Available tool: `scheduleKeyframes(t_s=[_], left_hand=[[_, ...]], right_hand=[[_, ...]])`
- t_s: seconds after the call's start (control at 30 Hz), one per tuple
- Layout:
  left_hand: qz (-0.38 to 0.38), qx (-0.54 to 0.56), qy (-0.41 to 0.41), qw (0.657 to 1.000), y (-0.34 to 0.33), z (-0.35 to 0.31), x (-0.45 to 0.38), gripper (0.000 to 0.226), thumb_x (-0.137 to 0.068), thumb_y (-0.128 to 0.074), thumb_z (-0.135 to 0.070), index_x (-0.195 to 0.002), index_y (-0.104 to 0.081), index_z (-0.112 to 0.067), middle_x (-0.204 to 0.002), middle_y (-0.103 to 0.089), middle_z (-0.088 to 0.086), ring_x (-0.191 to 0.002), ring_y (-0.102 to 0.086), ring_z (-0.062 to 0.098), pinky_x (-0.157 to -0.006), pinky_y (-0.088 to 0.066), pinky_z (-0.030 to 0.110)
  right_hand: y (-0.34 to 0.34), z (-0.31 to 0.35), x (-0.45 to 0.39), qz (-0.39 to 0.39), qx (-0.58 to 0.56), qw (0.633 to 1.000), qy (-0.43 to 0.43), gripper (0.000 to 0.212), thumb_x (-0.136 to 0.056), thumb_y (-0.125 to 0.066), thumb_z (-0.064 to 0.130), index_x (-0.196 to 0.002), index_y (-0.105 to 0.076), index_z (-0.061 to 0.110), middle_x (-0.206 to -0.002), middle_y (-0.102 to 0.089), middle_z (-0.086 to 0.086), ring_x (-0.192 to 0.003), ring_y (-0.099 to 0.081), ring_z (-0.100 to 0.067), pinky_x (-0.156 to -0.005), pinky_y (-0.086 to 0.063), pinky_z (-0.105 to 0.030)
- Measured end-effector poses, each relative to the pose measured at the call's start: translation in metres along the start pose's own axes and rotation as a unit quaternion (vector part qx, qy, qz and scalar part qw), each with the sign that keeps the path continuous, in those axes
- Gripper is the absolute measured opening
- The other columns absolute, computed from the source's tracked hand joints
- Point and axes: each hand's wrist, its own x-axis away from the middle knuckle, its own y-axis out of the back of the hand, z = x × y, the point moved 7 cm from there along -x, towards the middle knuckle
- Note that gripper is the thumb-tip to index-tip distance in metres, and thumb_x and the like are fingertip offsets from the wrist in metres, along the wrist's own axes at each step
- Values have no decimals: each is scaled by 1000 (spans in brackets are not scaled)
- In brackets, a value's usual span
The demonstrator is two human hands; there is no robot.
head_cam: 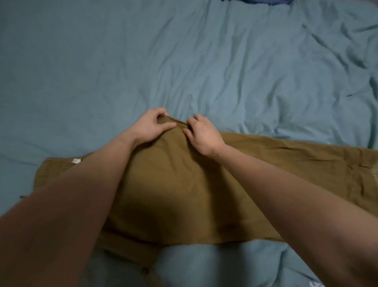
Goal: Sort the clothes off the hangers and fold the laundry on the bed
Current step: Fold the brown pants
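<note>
We see an olive-brown garment point(184, 184), perhaps trousers, though the dim view leaves that unsure, spread across the wrinkled blue bed cover point(204, 61). It lies mostly flat, stretching out to our right, its far edge bunched up into a peak. A small white tag point(76, 160) shows near its left end.

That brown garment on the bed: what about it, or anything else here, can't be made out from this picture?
- Brown garment, head view: the forearms cover its left part, and the right edge cuts it off, so its kind is unclear.
- White tag: too small to read.
- Dark blue thing: cut off by the top edge.
- Left hand and right hand: fingers pinch the far edge; fingertips hidden in fabric.
</note>
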Motion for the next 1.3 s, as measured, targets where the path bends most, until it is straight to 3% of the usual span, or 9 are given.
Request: scheduleKeyframes(t_s=[0.13,0.27,0.43,0.53,0.63,0.77,0.93,1.1,1.3], left_hand=[[-41,125,45,990,-2,19,-19,18,-90,-65,-33,-94,-52,-21,-71,-54,0,-64,-49,10,-64,-39,25],[-8,-209,22,978,-13,39,-11,40,-97,-40,-53,-85,-61,-22,-95,-68,8,-95,-62,29,-74,-43,35],[-136,-348,42,927,-9,39,-8,40,-102,-32,-44,-110,-60,-17,-101,-69,14,-96,-64,35,-65,-33,34],[-234,-331,24,914,-9,27,1,30,-97,-39,-33,-109,-61,-16,-104,-65,9,-96,-59,31,-71,-41,37],[-344,-231,-32,910,-25,-9,31,31,-96,-43,-26,-119,-61,-16,-119,-62,4,-110,-55,25,-96,-37,39],[-136,-239,-8,962,-94,-18,42,61,-99,-19,-42,-151,-27,-11,-157,-28,7,-146,-22,23,-120,-9,41],[1,-369,93,925,-111,23,58,64,-102,-15,-45,-153,11,-16,-161,14,3,-148,13,22,-120,7,46],[-80,-277,-10,957,-132,-83,41,60,-100,-25,-35,-154,-11,-12,-162,-8,9,-149,-4,27,-120,0,47],[6,-321,-121,939,-246,-119,81,74,-96,-23,-55,-153,-19,-9,-160,-14,11,-148,-12,25,-120,-9,46]], right_hand=[[-3,-11,-22,0,-7,998,-64,28,-100,-40,32,-101,-58,12,-112,-61,-17,-106,-55,-35,-84,-40,-39],[-12,-22,-31,68,8,995,-73,36,-99,-40,44,-90,-66,22,-104,-68,-9,-102,-59,-30,-80,-41,-35],[-9,-12,-38,-13,175,984,42,26,-103,-35,26,-111,-53,9,-111,-56,-15,-98,-57,-37,-72,-38,-40],[-9,-9,-20,-96,177,979,34,33,-90,-34,5,-117,-52,7,-111,-53,-16,-101,-53,-36,-83,-33,-40],[-11,-10,25,-146,155,976,42,42,-92,-42,10,-133,-49,5,-140,-47,-15,-131,-42,-32,-109,-27,-40],[-17,-62,69,-66,220,973,4,57,-99,-32,36,-149,-30,10,-157,-25,-7,-146,-20,-21,-119,-11,-39],[30,-180,137,-47,249,948,-192,68,-95,-7,47,-153,-14,13,-161,-11,-3,-148,-7,-15,-120,2,-34],[64,-166,139,-141,161,963,-161,60,-98,-21,37,-152,-19,10,-160,-14,-9,-148,-10,-20,-119,0,-34],[49,-228,157,-3,265,963,-36,62,-96,-11,42,-152,-18,17,-159,-18,0,-147,-13,-14,-117,1,-30]])
